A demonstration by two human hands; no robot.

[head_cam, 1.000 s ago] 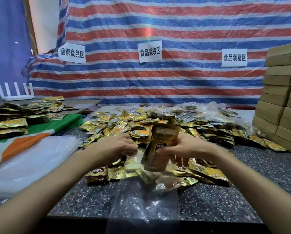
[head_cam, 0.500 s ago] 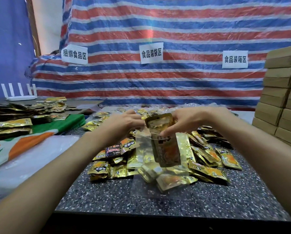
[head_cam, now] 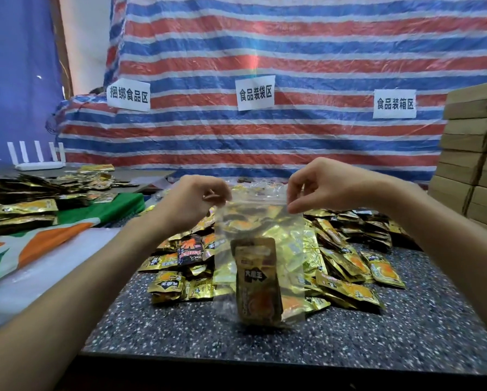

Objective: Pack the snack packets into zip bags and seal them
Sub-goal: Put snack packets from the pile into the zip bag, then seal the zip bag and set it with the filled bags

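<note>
Zip bag (head_cam: 259, 244) with one snack packet (head_cam: 258, 280) hangs pinched between left hand (head_cam: 191, 204) and right hand (head_cam: 321, 184); sealing its top likely follows.

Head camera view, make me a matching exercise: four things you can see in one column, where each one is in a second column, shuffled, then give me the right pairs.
Column one
1. zip bag
2. snack packet
3. white router
4. cardboard boxes

Column two
A. stacked at the right edge
B. pinched at its top corners by the left hand and right hand
C. far left, antennas upright
D. inside the zip bag, near its bottom

Pairs: 1-B, 2-D, 3-C, 4-A
</note>
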